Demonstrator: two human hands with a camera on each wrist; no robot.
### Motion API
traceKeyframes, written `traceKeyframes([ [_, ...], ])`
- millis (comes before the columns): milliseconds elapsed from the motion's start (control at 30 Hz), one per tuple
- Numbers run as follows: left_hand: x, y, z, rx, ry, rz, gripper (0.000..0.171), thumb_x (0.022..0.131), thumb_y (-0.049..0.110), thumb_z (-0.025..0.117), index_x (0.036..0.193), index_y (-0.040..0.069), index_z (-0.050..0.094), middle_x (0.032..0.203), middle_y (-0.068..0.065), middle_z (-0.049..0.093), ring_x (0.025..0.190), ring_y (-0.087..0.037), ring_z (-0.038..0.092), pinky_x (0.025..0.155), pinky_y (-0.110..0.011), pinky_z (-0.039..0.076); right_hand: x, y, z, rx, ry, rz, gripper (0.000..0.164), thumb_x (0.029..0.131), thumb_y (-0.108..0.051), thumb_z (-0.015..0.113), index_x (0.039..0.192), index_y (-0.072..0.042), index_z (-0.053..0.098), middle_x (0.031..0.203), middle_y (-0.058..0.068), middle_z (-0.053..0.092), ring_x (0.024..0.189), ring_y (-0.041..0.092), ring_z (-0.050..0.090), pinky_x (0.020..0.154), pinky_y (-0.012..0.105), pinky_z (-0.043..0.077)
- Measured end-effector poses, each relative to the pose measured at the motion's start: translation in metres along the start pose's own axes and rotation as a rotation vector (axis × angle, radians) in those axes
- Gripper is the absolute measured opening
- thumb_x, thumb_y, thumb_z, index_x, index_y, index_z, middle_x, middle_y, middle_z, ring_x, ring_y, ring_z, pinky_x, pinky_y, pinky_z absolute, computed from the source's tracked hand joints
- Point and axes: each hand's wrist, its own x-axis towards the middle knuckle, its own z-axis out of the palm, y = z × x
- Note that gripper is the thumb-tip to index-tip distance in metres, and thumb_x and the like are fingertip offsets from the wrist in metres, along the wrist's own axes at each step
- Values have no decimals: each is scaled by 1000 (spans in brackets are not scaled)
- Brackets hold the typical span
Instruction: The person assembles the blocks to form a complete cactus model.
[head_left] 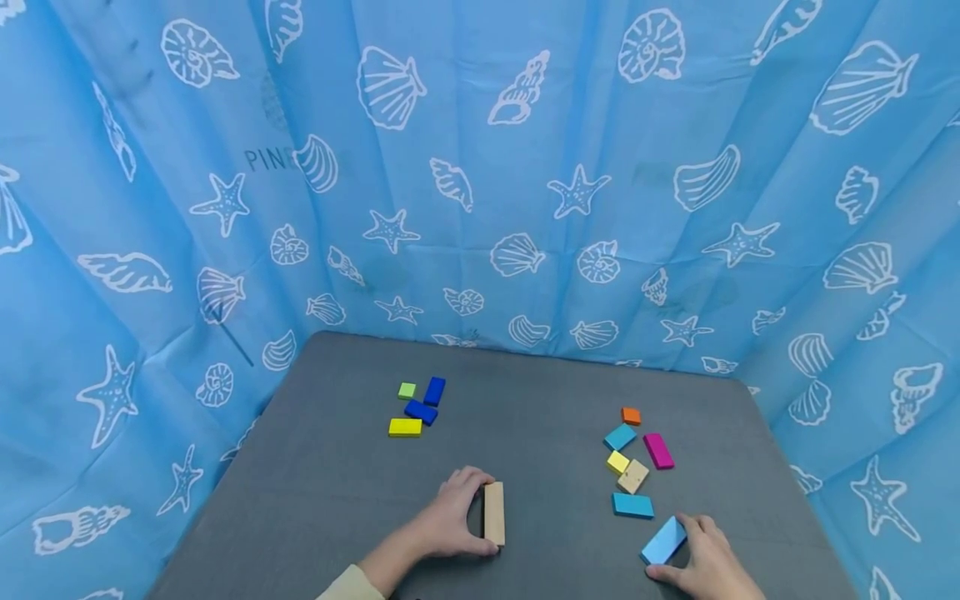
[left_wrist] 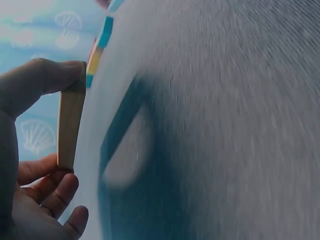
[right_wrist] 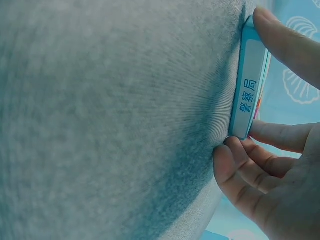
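My left hand [head_left: 455, 517] pinches a plain wooden block [head_left: 494, 513] by its two ends, thumb at the near end and fingers at the far end. In the left wrist view the wooden block [left_wrist: 71, 120] is held off the grey cloth, its shadow lying apart from it. At the right, my right hand [head_left: 707, 560] grips a light blue block [head_left: 664, 541] between thumb and fingers. The right wrist view shows printed characters along one side of the blue block [right_wrist: 249, 82], which sits right at the cloth surface.
Beyond my right hand lie a teal block [head_left: 632, 505], another teal block [head_left: 620, 437], a wooden block [head_left: 633, 476], and yellow, magenta [head_left: 658, 451] and orange ones. Farther left are two dark blue blocks, a yellow block [head_left: 405, 427] and a green one [head_left: 407, 391]. A shell-patterned curtain [head_left: 480, 167] borders the grey table [head_left: 315, 500].
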Motion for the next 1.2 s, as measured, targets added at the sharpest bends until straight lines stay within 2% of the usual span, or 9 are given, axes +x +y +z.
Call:
traceKeyframes([
  [100, 5, 8, 7, 2, -15, -7, 84, 75, 57, 84, 143, 25, 46, 138, 7, 47, 122, -15, 45, 104, -50, 42, -1, -1, 0, 2, -4, 7, 122, 63, -69, 84, 133, 23, 45, 117, 34, 53, 102, 42, 56, 90, 61, 50],
  [233, 13, 12, 17, 34, -41, 4, 84, 74, 58, 84, 143, 26, 47, 136, 9, 47, 122, -13, 44, 102, -47, 40, -1, -1, 0, 3, -6, 17, 122, 62, -69, 85, 133, 23, 44, 118, 34, 53, 103, 43, 56, 90, 61, 50],
  [467, 20, 9, 31, 152, -51, 21, 85, 74, 57, 84, 143, 26, 47, 138, 8, 47, 120, -12, 43, 97, -41, 38, -1, -1, 1, 22, -22, 20, 120, 64, -66, 86, 135, 21, 44, 119, 35, 51, 106, 45, 55, 91, 60, 50],
  [600, 20, 7, 34, 178, -39, 24, 85, 74, 57, 84, 143, 26, 46, 139, 8, 46, 121, -13, 43, 96, -42, 38, -3, -3, -2, 23, 9, 8, 117, 65, -61, 87, 138, 19, 43, 123, 36, 48, 109, 46, 52, 91, 60, 50],
  [700, 18, 6, 34, 171, -31, 23, 89, 73, 60, 83, 146, 26, 45, 141, 6, 45, 125, -15, 43, 98, -46, 39, -5, -9, -6, -3, 65, -31, 114, 66, -58, 88, 139, 17, 44, 124, 34, 48, 108, 44, 52, 90, 60, 50],
  [900, 14, 4, 33, 125, -34, -14, 100, 70, 66, 83, 151, 24, 42, 144, 5, 46, 129, -17, 43, 104, -50, 40, -5, -36, -20, -29, 175, -174, 105, 67, -47, 91, 144, 8, 47, 132, 25, 48, 112, 39, 50, 86, 61, 51],
  [1033, 14, 4, 33, 117, -36, -39, 97, 70, 63, 84, 150, 25, 43, 143, 6, 46, 127, -16, 44, 105, -49, 40, 1, -53, -27, 4, 200, -251, 101, 68, -41, 92, 148, 0, 46, 137, 20, 45, 115, 36, 48, 83, 61, 53],
  [1200, 15, 4, 35, 115, -36, -32, 96, 71, 63, 84, 150, 28, 43, 142, 7, 47, 126, -16, 44, 104, -49, 40, 10, -70, -30, 21, 203, -331, 98, 70, -39, 92, 150, -5, 47, 141, 17, 44, 118, 33, 48, 81, 57, 53],
])
